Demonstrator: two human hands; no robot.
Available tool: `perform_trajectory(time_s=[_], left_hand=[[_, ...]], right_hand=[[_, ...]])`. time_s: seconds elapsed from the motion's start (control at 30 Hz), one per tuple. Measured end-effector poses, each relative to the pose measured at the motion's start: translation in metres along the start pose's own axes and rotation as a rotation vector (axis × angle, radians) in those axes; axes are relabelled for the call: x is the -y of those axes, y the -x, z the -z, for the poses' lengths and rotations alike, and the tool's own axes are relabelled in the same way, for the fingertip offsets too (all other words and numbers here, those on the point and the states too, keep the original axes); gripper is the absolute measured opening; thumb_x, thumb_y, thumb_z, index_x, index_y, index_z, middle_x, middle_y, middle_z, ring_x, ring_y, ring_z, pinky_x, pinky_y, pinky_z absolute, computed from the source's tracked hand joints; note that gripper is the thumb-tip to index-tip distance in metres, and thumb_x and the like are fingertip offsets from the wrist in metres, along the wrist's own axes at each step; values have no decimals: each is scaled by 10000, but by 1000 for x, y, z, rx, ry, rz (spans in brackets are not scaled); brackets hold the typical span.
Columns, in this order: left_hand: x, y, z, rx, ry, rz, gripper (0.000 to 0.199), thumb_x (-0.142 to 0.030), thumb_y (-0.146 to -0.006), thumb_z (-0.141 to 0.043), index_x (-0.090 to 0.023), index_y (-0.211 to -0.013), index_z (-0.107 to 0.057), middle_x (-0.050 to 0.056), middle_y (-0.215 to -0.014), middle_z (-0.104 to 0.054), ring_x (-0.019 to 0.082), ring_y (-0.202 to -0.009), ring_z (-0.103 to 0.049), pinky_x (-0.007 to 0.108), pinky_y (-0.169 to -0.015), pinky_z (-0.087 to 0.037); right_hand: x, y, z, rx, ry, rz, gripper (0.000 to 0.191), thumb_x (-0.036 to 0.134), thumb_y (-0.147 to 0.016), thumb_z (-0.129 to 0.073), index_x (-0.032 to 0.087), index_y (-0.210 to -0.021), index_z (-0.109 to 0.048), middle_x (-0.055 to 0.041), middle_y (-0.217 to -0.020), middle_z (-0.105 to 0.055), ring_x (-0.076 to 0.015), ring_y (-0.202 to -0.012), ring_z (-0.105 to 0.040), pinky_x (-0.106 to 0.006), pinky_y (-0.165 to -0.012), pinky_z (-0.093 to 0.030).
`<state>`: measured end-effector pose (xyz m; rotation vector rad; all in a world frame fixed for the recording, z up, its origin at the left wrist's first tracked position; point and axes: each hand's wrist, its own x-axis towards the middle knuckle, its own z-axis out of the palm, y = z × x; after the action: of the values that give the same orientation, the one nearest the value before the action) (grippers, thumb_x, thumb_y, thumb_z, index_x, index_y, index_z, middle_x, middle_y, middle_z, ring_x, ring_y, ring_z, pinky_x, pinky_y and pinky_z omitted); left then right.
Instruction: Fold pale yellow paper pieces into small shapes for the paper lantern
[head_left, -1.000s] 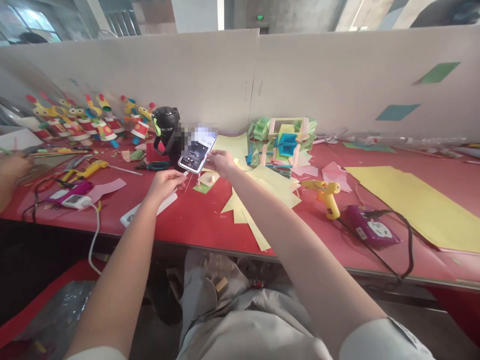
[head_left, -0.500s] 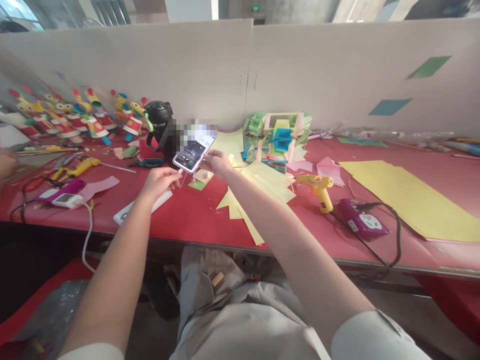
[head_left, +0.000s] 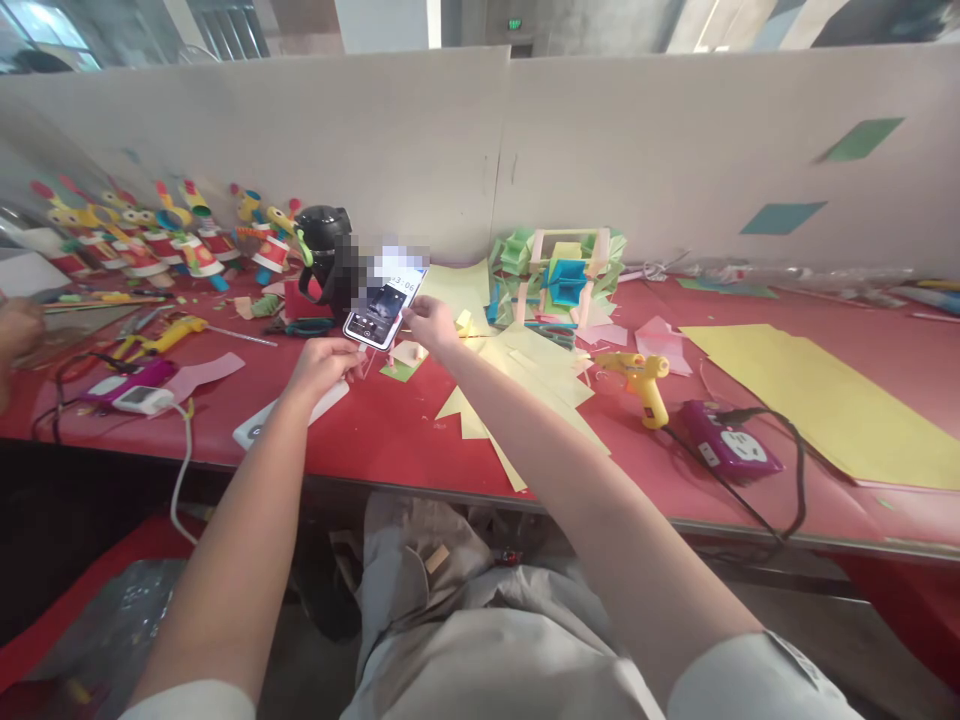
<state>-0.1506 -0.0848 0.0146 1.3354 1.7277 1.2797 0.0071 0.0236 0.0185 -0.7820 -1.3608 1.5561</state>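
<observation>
A phone (head_left: 381, 305) with a lit screen stands tilted in front of a black bottle (head_left: 324, 240), partly covered by a blurred patch. My right hand (head_left: 430, 324) grips its right edge, fingers closed. At the phone's lower end, my left hand (head_left: 324, 365) pinches what looks like a white cable plug (head_left: 363, 350). Beneath my left forearm lies a white power strip (head_left: 255, 425), partly hidden. A small green paper piece (head_left: 401, 368) is on the red table (head_left: 390, 440) just below the phone.
Yellow paper sheets (head_left: 525, 375), a paper-and-wood model (head_left: 568, 275), a yellow glue gun (head_left: 637, 378) and a purple socket block (head_left: 731, 442) are to the right. Left are colourful figures (head_left: 199, 255), another glue gun (head_left: 165, 335) and a person's hand (head_left: 16, 328).
The view has shifted slightly. Both my hands stay at the phone with little movement. The other person's hand at the far left shows a bit more.
</observation>
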Motion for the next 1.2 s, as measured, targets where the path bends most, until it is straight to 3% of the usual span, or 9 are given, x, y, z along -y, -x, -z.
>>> perform_trajectory(time_s=[0.13, 0.2, 0.3, 0.4, 0.5, 0.6, 0.8, 0.97, 1.2], left_hand=[[6, -5, -2, 16, -55, -23, 220, -369, -640, -716, -152, -630, -677, 65, -571, -654, 191, -579, -612, 310, -615, -485], [8, -6, -2, 15, -103, -73, 284, -433, -670, -704, -153, -715, -697, 95, -706, -718, 233, -716, -676, 332, -723, -519], [10, 3, 9, 25, -318, -196, 494, -517, -702, -695, -189, -1071, -704, 123, -1135, -723, 296, -1073, -662, 365, -920, -494], [16, 24, 32, -6, -697, -144, 827, -595, -630, -747, -253, -1358, -556, 129, -1417, -562, 382, -1287, -525, 434, -1008, -441], [25, 48, 54, 5, -884, -24, 850, -642, -659, -701, -245, -1390, -529, 148, -1433, -541, 423, -1274, -524, 479, -990, -446], [29, 61, 63, 26, -872, 35, 800, -618, -721, -646, -253, -1418, -497, 132, -1416, -560, 401, -1249, -555, 453, -953, -477], [25, 59, 73, 71, -936, -97, 771, -445, -731, -634, -220, -1447, -460, 118, -1470, -508, 363, -1296, -519, 455, -1042, -428], [24, 60, 88, 144, -1041, -219, 716, -365, -672, -627, -257, -1373, -524, 86, -1402, -576, 350, -1249, -549, 464, -1033, -433], [14, 70, 88, 189, -996, -189, 710, -363, -666, -649, -294, -1361, -521, 61, -1375, -595, 333, -1210, -574, 454, -993, -466]], right_hand=[[3, 2, 0, 1, 19, -14, 174, 89, -900, -499, 177, -749, -494, 30, -697, -580, -103, -652, -624, -342, -750, -607], [5, 2, 2, -12, -2, -22, 170, 86, -897, -502, 177, -754, -497, 31, -697, -577, -106, -655, -629, -353, -759, -609], [5, 1, 9, -41, -54, -61, 165, 78, -901, -500, 170, -765, -509, 19, -709, -595, -112, -645, -645, -362, -753, -615], [1, 5, 20, -53, -63, -133, 183, 56, -904, -497, 168, -759, -510, 16, -675, -608, -113, -623, -662, -352, -757, -618], [-7, 13, 31, -15, -50, -206, 219, 46, -898, -524, 165, -716, -504, 6, -632, -614, -122, -602, -672, -345, -752, -622], [-13, 24, 35, 64, -104, -251, 225, 31, -898, -525, 155, -711, -512, -20, -669, -646, -134, -636, -693, -351, -774, -624], [-19, 49, 36, 148, -152, -318, 168, 28, -912, -497, 134, -804, -569, -48, -811, -686, -132, -733, -713, -357, -835, -618], [-16, 61, 41, 199, -91, -288, 155, 13, -891, -508, 145, -864, -586, -36, -810, -687, -133, -716, -702, -397, -843, -620], [-7, 60, 45, 257, -49, -235, 126, 45, -870, -558, 152, -877, -625, -45, -864, -693, -145, -748, -697, -339, -759, -627]])
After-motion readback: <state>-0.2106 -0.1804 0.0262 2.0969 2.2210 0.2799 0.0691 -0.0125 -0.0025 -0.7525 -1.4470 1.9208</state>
